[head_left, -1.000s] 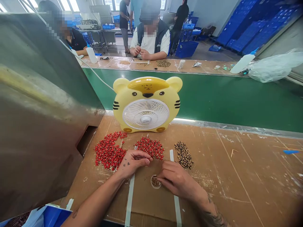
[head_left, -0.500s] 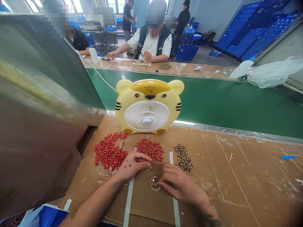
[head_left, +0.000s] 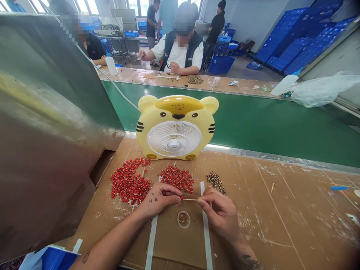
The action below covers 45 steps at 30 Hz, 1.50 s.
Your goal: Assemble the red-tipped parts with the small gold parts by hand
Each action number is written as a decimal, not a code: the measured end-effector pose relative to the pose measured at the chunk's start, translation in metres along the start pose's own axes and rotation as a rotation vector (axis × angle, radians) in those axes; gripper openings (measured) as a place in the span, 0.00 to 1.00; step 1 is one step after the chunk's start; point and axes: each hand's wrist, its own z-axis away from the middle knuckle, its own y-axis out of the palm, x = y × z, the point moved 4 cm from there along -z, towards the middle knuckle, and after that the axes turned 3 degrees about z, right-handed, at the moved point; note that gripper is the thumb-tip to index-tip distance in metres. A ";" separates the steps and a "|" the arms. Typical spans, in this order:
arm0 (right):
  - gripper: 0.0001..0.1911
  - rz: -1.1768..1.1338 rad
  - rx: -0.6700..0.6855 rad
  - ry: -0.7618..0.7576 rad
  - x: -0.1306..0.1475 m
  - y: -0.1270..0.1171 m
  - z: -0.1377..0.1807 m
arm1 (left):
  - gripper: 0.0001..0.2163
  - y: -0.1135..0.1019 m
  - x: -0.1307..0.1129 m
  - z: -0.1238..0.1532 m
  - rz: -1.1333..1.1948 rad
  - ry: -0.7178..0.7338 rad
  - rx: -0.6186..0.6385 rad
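Right hand [head_left: 221,210] had risen from the cup since the earlier frame, bringing the stick [head_left: 189,199] up level with the left fingertips. Nearest: cup [head_left: 184,226], small and clear, stood on the cardboard sheet [head_left: 180,247], below the gap between the hands, touched by neither.

Key relation, as judged: stick against red bead [head_left: 181,197]. Stick's long axis ran side to side, nearly level in view, from the right fingertips leftward to the bead. Contact at that tip could not be told. Bead lay at the left hand's [head_left: 161,198] thumb and forefinger, which pinched it, mostly covered. Right thumb and forefinger pinched the stick's other end. Left forearm came in from lower left, thumb pointing right; right forearm from lower right, other fingers curled.

Beyond the hands: left red pile [head_left: 131,183] and middle red pile [head_left: 176,178]; dark-and-gold pile [head_left: 215,180] just past the right hand. Behind these, yellow fan [head_left: 174,144]. Farthest noted: a co-worker [head_left: 180,56] seated at the far bench [head_left: 244,87].
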 end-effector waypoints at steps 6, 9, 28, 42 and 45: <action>0.06 0.018 0.000 -0.004 0.000 0.000 0.000 | 0.07 0.000 0.001 0.001 -0.013 -0.022 0.007; 0.06 0.023 -0.001 0.004 -0.001 0.000 0.001 | 0.07 0.001 -0.001 0.001 -0.001 -0.005 0.014; 0.12 0.172 -0.041 -0.053 0.005 0.004 0.000 | 0.06 0.000 0.000 0.000 -0.034 0.012 0.021; 0.07 0.125 0.546 -0.180 0.010 0.025 0.004 | 0.10 -0.004 -0.002 -0.002 0.020 0.028 -0.027; 0.08 0.167 0.523 -0.210 0.010 0.035 0.006 | 0.09 -0.002 -0.004 -0.001 0.018 0.031 -0.017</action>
